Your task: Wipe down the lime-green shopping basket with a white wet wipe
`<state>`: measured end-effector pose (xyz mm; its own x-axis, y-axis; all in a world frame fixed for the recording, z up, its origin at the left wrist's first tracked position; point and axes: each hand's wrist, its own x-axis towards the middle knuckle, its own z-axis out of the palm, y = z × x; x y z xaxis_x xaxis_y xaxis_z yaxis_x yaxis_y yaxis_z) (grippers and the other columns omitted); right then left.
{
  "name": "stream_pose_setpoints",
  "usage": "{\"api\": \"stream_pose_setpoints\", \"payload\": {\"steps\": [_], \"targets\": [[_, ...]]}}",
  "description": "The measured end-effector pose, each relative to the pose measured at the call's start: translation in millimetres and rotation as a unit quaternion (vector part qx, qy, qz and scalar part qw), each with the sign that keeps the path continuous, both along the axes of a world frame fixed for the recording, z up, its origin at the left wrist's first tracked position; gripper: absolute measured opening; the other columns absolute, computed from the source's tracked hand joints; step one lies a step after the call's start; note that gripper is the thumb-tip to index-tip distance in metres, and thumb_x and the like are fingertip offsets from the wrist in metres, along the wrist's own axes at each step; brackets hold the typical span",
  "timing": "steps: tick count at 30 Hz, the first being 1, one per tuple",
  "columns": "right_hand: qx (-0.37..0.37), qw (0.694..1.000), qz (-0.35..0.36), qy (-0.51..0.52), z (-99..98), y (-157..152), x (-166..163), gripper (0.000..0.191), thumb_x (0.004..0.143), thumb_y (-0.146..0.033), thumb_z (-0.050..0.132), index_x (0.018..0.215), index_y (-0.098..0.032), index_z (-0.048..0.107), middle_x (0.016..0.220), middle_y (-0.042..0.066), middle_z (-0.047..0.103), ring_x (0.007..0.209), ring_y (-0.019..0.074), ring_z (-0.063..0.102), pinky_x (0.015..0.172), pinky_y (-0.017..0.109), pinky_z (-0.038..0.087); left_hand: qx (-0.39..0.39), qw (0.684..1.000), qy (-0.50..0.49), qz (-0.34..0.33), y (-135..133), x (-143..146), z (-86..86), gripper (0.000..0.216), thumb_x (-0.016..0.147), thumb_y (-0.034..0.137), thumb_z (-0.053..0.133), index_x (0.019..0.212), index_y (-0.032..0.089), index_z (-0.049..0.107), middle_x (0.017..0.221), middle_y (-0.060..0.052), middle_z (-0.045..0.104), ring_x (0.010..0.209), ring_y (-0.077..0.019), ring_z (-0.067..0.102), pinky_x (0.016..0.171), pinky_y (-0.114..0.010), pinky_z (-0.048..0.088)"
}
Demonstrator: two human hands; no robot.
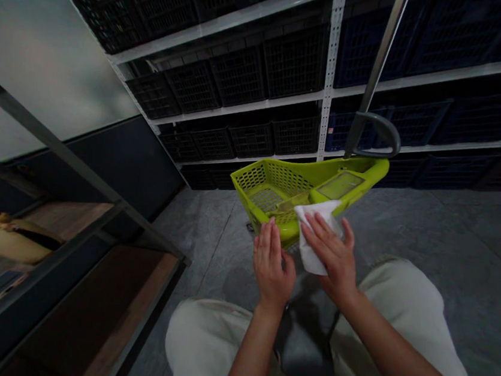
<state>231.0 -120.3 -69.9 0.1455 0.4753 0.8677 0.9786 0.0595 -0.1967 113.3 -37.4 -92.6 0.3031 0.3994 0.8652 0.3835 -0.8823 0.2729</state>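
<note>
A lime-green plastic mop bucket [362, 176] with a perforated wringer basket stands on the grey floor just ahead of my knees. A grey mop handle [385, 40] rises from its right end. My right hand [334, 254] holds a white cloth [310, 247] against the bucket's near edge. My left hand [272, 264] rests with fingers together on the bucket's near rim, beside the cloth. My light trousers [200, 344] show at the bottom.
Metal shelving [334, 91] filled with several dark plastic crates lines the back wall. A grey metal rack [70, 233] with wooden boards stands at my left, with red and beige items on its upper shelf. Grey floor [476, 259] stretches to the right.
</note>
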Motion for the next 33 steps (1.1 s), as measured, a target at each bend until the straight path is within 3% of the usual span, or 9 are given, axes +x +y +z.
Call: {"api": "stream_pose_setpoints", "payload": {"steps": [4, 12, 15, 20, 23, 29, 33], "targets": [[-0.023, 0.997, 0.069, -0.036, 0.3, -0.8, -11.6, 0.047, 0.098, -0.017, 0.034, 0.143, -0.026, 0.045, 0.136, 0.007, 0.063, 0.139, 0.0168, 0.046, 0.123, 0.049, 0.013, 0.011, 1.0, 0.0, -0.009, 1.7, -1.3, -1.2, 0.063, 0.094, 0.013, 0.045, 0.154, 0.015, 0.025, 0.15, -0.017, 0.048, 0.146, -0.0214, 0.035, 0.116, -0.041, 0.036], [0.024, 0.996, -0.071, 0.039, 0.1, -6.5, 25.4, 0.046, 0.098, -0.021, 0.042, 0.142, -0.032, 0.047, 0.141, 0.007, 0.059, 0.139, 0.0212, 0.047, 0.121, 0.053, 0.013, 0.005, 1.0, 0.011, 0.006, 1.7, -1.3, 0.2, 0.069, 0.09, 0.005, 0.043, 0.155, 0.016, 0.023, 0.149, -0.015, 0.05, 0.146, -0.0203, 0.035, 0.117, -0.042, 0.035], [0.005, 0.998, -0.039, 0.042, 9.3, -2.6, 7.3, 0.045, 0.098, -0.021, 0.04, 0.142, -0.029, 0.046, 0.141, 0.007, 0.058, 0.138, 0.02, 0.047, 0.121, 0.052, 0.011, 0.0, 1.0, 0.005, 0.005, -0.3, -0.2, 0.0, 0.067, 0.091, 0.007, 0.042, 0.155, 0.016, 0.023, 0.149, -0.016, 0.049, 0.147, -0.02, 0.034, 0.117, -0.042, 0.035], [-0.068, 0.994, 0.08, 0.008, 25.8, 1.2, -20.3, 0.045, 0.097, -0.021, 0.04, 0.141, -0.027, 0.047, 0.14, 0.005, 0.06, 0.137, 0.0174, 0.048, 0.123, 0.047, 0.005, 0.02, 1.0, -0.003, -0.01, 1.2, -1.9, -1.6, 0.062, 0.095, 0.016, 0.043, 0.154, 0.015, 0.025, 0.151, -0.018, 0.046, 0.146, -0.0216, 0.035, 0.116, -0.042, 0.036], [-0.079, 0.994, 0.069, 0.011, 30.1, -1.5, -6.2, 0.045, 0.094, -0.019, 0.042, 0.138, -0.029, 0.05, 0.138, 0.002, 0.062, 0.135, 0.0178, 0.051, 0.123, 0.047, 0.002, 0.014, 1.0, 0.011, 0.002, 2.7, -3.5, 0.0, 0.065, 0.093, 0.011, 0.043, 0.155, 0.015, 0.024, 0.15, -0.017, 0.048, 0.146, -0.0211, 0.035, 0.116, -0.042, 0.037], [-0.045, 0.997, -0.039, 0.052, 32.5, -2.4, 19.6, 0.047, 0.089, -0.016, 0.043, 0.132, -0.03, 0.055, 0.133, 0.002, 0.065, 0.135, 0.0228, 0.051, 0.121, 0.053, 0.0, 0.0, 1.0, 0.016, -0.002, -0.2, -2.0, 2.1, 0.069, 0.09, 0.005, 0.042, 0.155, 0.017, 0.022, 0.15, -0.015, 0.048, 0.147, -0.0206, 0.033, 0.117, -0.044, 0.035], [-0.081, 0.995, 0.013, 0.051, 36.5, 1.3, -4.8, 0.05, 0.089, -0.016, 0.044, 0.136, -0.03, 0.051, 0.135, 0.003, 0.064, 0.132, 0.0203, 0.053, 0.122, 0.05, 0.001, -0.01, 1.0, 0.01, -0.009, -2.6, -0.2, 0.1, 0.066, 0.093, 0.01, 0.043, 0.155, 0.016, 0.022, 0.152, -0.016, 0.046, 0.148, -0.0208, 0.032, 0.117, -0.043, 0.036]]}}
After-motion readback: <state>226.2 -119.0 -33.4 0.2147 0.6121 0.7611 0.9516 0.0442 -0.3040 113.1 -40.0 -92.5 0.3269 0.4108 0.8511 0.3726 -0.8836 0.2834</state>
